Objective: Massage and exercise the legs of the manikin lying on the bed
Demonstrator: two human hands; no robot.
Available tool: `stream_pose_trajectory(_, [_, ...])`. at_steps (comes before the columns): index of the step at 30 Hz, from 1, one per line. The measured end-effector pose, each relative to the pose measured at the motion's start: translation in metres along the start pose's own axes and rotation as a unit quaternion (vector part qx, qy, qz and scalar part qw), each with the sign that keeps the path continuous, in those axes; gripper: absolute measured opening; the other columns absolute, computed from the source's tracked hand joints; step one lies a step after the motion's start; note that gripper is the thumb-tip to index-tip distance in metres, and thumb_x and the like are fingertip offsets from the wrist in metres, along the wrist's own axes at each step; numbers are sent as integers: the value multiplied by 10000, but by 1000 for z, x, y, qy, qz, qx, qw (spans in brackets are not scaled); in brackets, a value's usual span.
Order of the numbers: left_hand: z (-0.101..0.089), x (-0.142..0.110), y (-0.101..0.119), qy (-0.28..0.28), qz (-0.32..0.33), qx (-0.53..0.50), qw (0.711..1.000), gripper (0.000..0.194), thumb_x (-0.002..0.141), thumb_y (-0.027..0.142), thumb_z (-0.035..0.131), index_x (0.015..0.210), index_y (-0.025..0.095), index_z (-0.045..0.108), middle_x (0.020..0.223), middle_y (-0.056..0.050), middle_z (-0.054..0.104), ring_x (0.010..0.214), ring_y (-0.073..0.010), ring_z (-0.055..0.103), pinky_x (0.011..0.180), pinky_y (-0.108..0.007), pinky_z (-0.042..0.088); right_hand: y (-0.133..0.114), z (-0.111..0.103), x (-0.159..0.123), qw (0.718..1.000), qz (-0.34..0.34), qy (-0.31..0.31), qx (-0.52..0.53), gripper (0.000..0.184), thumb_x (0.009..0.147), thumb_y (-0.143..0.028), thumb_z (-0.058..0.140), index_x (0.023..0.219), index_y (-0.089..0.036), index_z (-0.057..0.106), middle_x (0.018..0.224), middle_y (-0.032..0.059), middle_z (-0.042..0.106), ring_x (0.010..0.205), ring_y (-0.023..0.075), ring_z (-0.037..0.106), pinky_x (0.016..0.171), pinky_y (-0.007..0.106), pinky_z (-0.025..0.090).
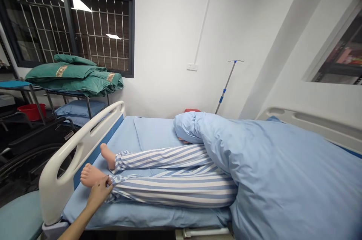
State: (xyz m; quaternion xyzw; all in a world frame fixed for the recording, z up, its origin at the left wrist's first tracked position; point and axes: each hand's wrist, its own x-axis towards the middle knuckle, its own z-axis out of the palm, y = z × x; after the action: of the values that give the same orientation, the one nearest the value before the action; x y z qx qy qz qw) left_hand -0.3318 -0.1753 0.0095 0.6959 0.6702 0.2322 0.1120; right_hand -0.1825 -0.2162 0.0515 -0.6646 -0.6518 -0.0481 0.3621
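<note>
From the lower left my left hand (98, 191) reaches over the bed's edge to the nearer ankle of a figure lying on its back. Its fingers are closed on the trouser cuff (115, 180) there. The striped blue-and-white trousers (175, 189) cover both legs. Two bare, smooth feet (92, 176), like a manikin's, point up near the footboard. A light blue quilt (263, 157) is folded back over the thighs and hides the upper body. My right hand is out of view.
A white footboard (63, 157) stands at the left, beside a wheelchair (36, 145) and a pale green stool seat (21, 215). Green folded bedding (76, 76) lies on a rack under the window. An IV pole (227, 85) rises behind the bed.
</note>
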Motion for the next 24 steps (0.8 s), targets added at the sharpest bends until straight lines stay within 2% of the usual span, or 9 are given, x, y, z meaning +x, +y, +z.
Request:
stream_pose_trajectory(3, [-20, 4, -10, 23, -37, 37, 998, 80, 697, 282, 420, 679, 205, 432, 671, 3, 545, 653, -154, 509, 573, -236, 320, 58, -30, -18, 999, 32, 18, -8, 246, 558, -464, 449, 363, -334, 525, 666, 10, 612, 901, 379, 588, 399, 384, 341])
stream_pose_trajectory(7, [-44, 6, -13, 34, -47, 87, 995, 162, 754, 341, 384, 731, 200, 461, 746, -27, 566, 672, -178, 524, 556, -253, 309, 104, -49, -27, 1000, 7, 15, 25, 186, 622, -453, 531, 527, -308, 598, 739, 58, 625, 944, 253, 573, 578, 350, 432])
stream_pose_trajectory(9, [-50, 7, -12, 47, -25, 127, 990, 194, 773, 329, 356, 784, 194, 494, 838, -52, 573, 717, -194, 533, 588, -271, 328, 120, -54, -31, 999, -12, 10, 46, 211, 670, -472, 531, 577, -306, 620, 742, 63, 624, 933, 217, 557, 655, 338, 443])
stream_pose_trajectory(11, [-49, 6, -11, 85, 17, 186, 979, 214, 764, 294, 357, 837, 185, 526, 912, -82, 560, 812, -226, 528, 655, -300, 349, 135, -58, -39, 999, 13, 24, 42, 207, 655, -475, 541, 630, -302, 651, 801, 68, 629, 908, 213, 561, 673, 354, 448])
stream_pose_trajectory(14, [-38, 4, -1, 123, 86, 213, 965, 194, 746, 271, 375, 788, 178, 540, 866, -87, 551, 855, -237, 500, 743, -329, 345, 152, -61, -56, 995, 82, 49, 20, 105, 634, -418, 564, 634, -372, 658, 839, -11, 638, 915, 258, 580, 567, 398, 443])
stream_pose_trajectory(16, [-28, 2, 15, 112, 106, 152, 976, 164, 752, 277, 373, 692, 190, 498, 777, -52, 544, 780, -196, 491, 733, -302, 339, 160, -63, -68, 993, 108, 49, 11, 145, 735, -379, 525, 653, -391, 643, 830, -73, 634, 978, 281, 563, 533, 397, 438])
stream_pose_trajectory(19, [-9, 1, 52, 75, 79, 15, 994, 204, 759, 299, 367, 578, 204, 377, 595, 14, 459, 627, -138, 443, 624, -251, 311, 165, -62, -80, 991, 130, 37, 6, 181, 839, -265, 489, 800, -391, 612, 953, -107, 619, 1042, 243, 518, 596, 355, 463])
stream_pose_trajectory(22, [14, 7, 88, 49, 42, -129, 990, 279, 770, 357, 364, 546, 205, 299, 513, 46, 344, 546, -112, 391, 562, -227, 284, 170, -58, -81, 989, 146, 18, 3, 188, 756, -295, 591, 908, -405, 603, 1042, -67, 595, 1087, 286, 484, 584, 378, 481])
stream_pose_trajectory(24, [31, 14, 100, 38, 35, -187, 981, 314, 778, 399, 358, 542, 203, 292, 511, 49, 328, 544, -107, 389, 558, -218, 282, 174, -54, -77, 989, 150, 0, 2, 240, 692, -354, 584, 906, -461, 609, 1022, -87, 595, 1113, 351, 461, 530, 429, 469])
